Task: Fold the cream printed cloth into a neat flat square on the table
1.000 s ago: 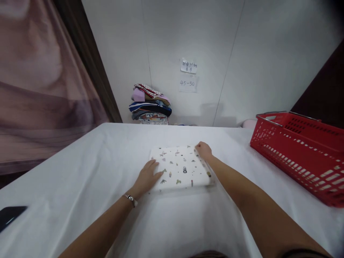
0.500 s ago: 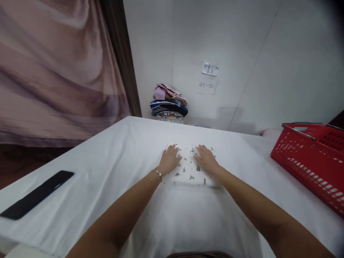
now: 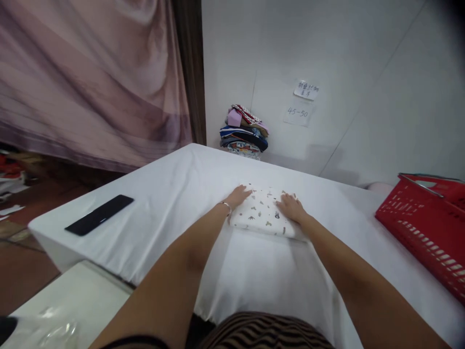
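Observation:
A folded white cloth (image 3: 263,213) with small scattered prints lies on the white-covered table (image 3: 174,194). At its left edge rests my left hand (image 3: 238,196), fingers stretched out, a bracelet on the wrist. My right hand (image 3: 291,207) lies on the cloth's right side with its fingers spread. Neither hand grips anything that I can see.
On the table's left lies a flat black object (image 3: 100,214); at the right stands a red basket (image 3: 428,228). Behind the far edge is a pile of folded fabrics (image 3: 244,133). A lower white surface (image 3: 80,295) with clear plastic is at bottom left.
The view has swung left and down, bringing in the lower surface and floor. My left hand has slid toward the cloth's left edge; the right stays on the right side.

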A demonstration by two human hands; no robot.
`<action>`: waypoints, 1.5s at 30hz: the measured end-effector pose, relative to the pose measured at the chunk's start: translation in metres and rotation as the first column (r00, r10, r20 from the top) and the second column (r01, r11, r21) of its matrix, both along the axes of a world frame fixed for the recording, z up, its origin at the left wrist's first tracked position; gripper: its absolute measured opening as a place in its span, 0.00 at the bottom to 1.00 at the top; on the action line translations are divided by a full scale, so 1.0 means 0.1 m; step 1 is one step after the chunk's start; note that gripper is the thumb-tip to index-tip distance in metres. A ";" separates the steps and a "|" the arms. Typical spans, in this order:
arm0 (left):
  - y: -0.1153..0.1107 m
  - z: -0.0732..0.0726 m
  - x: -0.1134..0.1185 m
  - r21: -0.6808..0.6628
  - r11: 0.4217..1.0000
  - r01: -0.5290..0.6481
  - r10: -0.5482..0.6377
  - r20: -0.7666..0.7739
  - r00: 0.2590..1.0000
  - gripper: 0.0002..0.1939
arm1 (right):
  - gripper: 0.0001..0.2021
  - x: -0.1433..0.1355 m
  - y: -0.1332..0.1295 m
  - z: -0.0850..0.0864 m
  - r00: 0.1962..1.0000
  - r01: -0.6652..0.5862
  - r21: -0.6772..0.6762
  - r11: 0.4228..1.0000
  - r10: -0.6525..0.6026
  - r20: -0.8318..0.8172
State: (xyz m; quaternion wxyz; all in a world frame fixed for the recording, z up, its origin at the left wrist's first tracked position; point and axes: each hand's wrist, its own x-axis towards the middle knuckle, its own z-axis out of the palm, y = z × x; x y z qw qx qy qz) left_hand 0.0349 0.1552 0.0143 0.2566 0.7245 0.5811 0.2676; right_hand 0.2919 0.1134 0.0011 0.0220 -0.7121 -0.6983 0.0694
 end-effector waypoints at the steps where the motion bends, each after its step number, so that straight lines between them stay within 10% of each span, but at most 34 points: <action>1: -0.05 0.03 -0.10 -0.005 1.000 -0.019 0.019 0.038 0.999 0.21 | 0.31 -0.02 -0.06 0.02 1.000 -0.007 0.016 1.000 0.007 -0.009; 7: -0.70 -0.10 -0.66 -0.096 0.987 -0.129 0.138 0.102 0.985 0.17 | 0.31 -0.21 -0.55 -0.05 0.972 -0.206 0.058 0.977 0.211 -0.101; 12: -1.11 -0.20 -0.62 -0.111 0.993 -0.040 0.045 0.044 0.998 0.16 | 0.29 -0.27 -0.67 -0.12 0.972 -0.220 0.012 0.976 0.220 -0.087; 19: -1.10 -0.27 -0.44 -0.170 0.975 -0.142 0.186 0.288 0.939 0.10 | 0.29 -0.28 -0.67 -0.10 0.974 -0.209 -0.013 0.978 0.207 -0.092; 26: -1.08 -0.33 -0.45 -0.226 0.970 0.086 0.075 0.619 0.782 0.07 | 0.29 -0.29 -0.67 -0.11 0.976 -0.204 -0.027 0.979 0.202 -0.078; 33: -1.12 -0.37 -0.48 -0.173 0.984 -0.047 0.106 0.349 0.931 0.05 | 0.30 -0.32 -0.69 -0.14 0.976 -0.196 -0.010 0.981 0.194 -0.099; 45: -1.03 -0.26 -0.49 -0.141 0.979 -0.149 0.160 0.065 0.985 0.15 | 0.27 -0.08 -0.59 -0.10 0.997 -0.070 -0.010 0.998 0.070 0.012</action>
